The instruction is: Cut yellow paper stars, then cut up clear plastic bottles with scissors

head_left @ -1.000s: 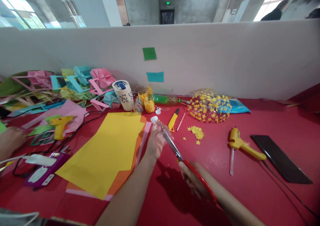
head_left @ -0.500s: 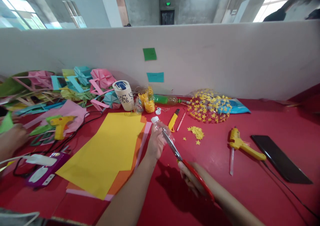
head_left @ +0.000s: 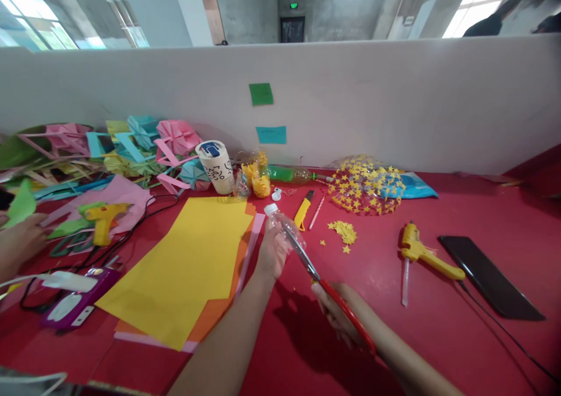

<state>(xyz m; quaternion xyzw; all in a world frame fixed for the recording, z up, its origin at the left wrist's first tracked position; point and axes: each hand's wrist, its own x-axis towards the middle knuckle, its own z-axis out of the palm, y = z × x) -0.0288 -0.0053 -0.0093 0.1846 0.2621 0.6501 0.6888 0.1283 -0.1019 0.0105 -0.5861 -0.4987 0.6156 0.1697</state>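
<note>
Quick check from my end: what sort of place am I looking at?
Most likely a handicraft workspace: the red table carries a stack of coloured paper, a yellow glue gun at right and a small pile of yellow stars.

And not one word comes up legible here: far off, above the dark door [head_left: 292, 29], the green sign [head_left: 293, 5] glows, its lit characters too small to make out! Nearer, at the far edge of the red table [head_left: 381, 337] and left of centre, the white container [head_left: 221, 177] carries bold black marks that refuse to resolve into letters, and on the white partition [head_left: 372, 104] behind, the blue note [head_left: 271, 135], below the green one [head_left: 261, 94], shows just a faint, unreadable trace!
</note>
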